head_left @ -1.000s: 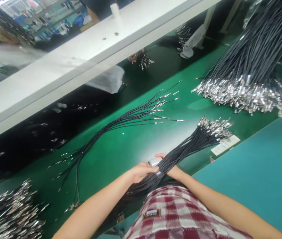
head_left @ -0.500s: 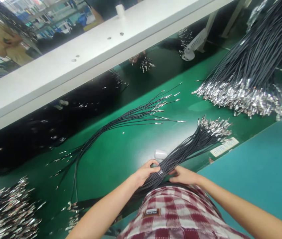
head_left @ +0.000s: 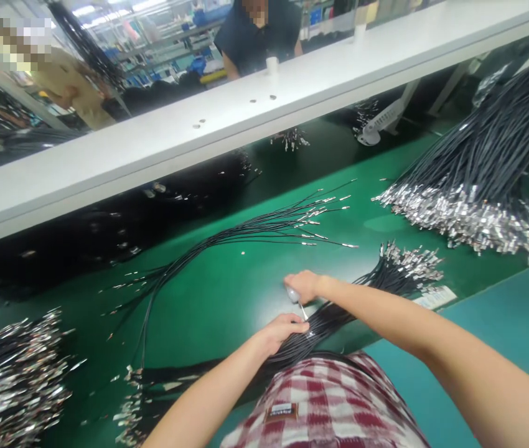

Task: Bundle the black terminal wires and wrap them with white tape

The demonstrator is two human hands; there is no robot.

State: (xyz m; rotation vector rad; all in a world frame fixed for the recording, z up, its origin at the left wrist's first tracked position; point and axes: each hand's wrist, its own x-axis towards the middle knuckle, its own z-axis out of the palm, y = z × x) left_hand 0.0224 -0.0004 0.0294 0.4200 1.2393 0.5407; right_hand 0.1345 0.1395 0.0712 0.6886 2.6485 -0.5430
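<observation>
A thick bundle of black cables (head_left: pixel 339 316) with shiny metal terminals at its far end lies along the front of the green bench, against the checked apron. My left hand (head_left: pixel 283 332) is closed on this bundle, thumb on top. Just beyond it, my right hand (head_left: pixel 308 286) grips a small roll of clear tape (head_left: pixel 292 295). A pale strip (head_left: pixel 304 312) stretches from the roll down to the bundle by my left thumb. My right forearm crosses above the cables and hides part of them.
A thinner cable bunch (head_left: pixel 227 235) lies loose mid-bench. Large terminal-ended bundles rest at the right (head_left: pixel 493 143) and lower left (head_left: pixel 17 379). A white shelf (head_left: pixel 227 124) spans the back; people are beyond it. A label (head_left: pixel 437 297) sits near the bench edge.
My right hand has come from beside the bundle to its far side and taken hold of the tape roll. My left hand stays on the cables. The view has shifted.
</observation>
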